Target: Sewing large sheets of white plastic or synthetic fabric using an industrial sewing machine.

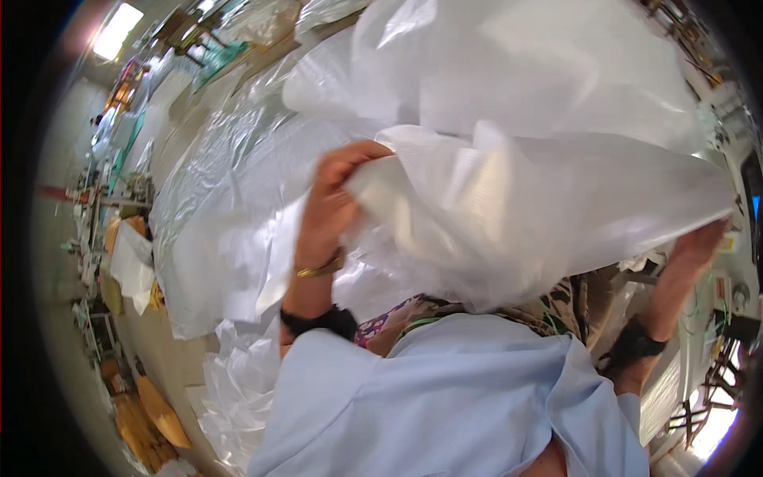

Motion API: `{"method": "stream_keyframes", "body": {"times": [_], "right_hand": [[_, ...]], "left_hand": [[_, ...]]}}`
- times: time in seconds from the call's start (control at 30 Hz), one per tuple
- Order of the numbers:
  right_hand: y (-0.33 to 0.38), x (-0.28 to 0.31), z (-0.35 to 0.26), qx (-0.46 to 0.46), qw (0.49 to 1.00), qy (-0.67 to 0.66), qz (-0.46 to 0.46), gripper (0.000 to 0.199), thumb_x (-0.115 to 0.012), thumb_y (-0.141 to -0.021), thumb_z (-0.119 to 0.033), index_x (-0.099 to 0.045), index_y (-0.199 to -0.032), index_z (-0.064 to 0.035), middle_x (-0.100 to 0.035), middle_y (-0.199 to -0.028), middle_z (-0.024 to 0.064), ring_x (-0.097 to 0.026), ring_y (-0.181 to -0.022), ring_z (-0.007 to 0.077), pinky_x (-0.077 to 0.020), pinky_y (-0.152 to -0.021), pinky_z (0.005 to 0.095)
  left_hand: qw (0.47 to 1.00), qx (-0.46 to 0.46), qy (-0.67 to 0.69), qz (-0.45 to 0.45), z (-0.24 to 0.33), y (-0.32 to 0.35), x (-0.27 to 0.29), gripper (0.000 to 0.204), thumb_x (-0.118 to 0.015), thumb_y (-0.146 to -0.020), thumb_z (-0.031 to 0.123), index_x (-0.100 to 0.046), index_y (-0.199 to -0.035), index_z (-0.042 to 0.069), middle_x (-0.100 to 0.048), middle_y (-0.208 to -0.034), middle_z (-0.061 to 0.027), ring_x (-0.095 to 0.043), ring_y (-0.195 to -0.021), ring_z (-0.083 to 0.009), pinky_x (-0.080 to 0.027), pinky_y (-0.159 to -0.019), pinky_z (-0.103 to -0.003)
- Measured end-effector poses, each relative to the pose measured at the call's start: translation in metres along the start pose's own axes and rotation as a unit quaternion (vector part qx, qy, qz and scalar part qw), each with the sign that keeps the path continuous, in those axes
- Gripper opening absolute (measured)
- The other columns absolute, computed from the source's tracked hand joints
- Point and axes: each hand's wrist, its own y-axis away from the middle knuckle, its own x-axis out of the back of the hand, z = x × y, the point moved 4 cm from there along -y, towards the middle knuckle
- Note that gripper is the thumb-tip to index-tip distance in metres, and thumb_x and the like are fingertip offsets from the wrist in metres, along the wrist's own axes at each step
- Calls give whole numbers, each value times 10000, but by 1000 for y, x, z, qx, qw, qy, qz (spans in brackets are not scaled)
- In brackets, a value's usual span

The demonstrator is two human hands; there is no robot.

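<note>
A large white, slightly see-through plastic sheet (pixel 509 207) with a fine woven look is stretched in folds in front of me. My left hand (pixel 330 195), somewhat blurred, has its fingers curled over the sheet's left edge. At the far right end, my right hand (pixel 703 238) grips the sheet's lower edge, its fingertips partly hidden behind the material. The sheet hangs raised between both hands, bunched in the middle and drooping toward my lap. Whether it is a single layer or a sack, I cannot tell.
Behind it, more white plastic sheeting (pixel 540 63) billows up. A wide spread of shiny clear-white sheeting (pixel 230 183) covers the area to the left. Crumpled white plastic (pixel 238 389) lies at lower left. A wooden stool (pixel 187 33) stands at upper left.
</note>
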Motion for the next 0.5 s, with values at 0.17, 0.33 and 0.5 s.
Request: {"method": "stream_keyframes", "body": {"times": [0.17,0.33,0.5], "right_hand": [[41,22,51,-119,946,-213,-216,393,-494,-993,-299,-539,-1264,-18,-593,-1261,119,-557,-1180,252,-445,-1022,416],[100,-21,89,-175,978,-69,-90,366,-675,-896,-193,-561,-1206,-37,-627,-1153,82,-600,-1066,194,-489,-930,325],[148,-7,122,-311,919,154,-185,398,-688,-881,-206,-564,-1203,-7,-631,-1091,81,-616,-929,152,-520,-744,268]], "left_hand": [[944,134,-295,-59,-3,-70,91,213,-527,-866,58,-682,-997,-11,-698,-855,-90,-668,-877,-193,-518,-798,-296],[544,56,-837,8,-66,-33,308,312,-541,-875,99,-616,-1170,32,-691,-1055,-169,-646,-1000,-346,-488,-875,-460],[724,207,-620,-219,-49,-51,93,240,-587,-873,82,-668,-1093,28,-698,-1039,-133,-650,-994,-294,-491,-872,-393]]}}
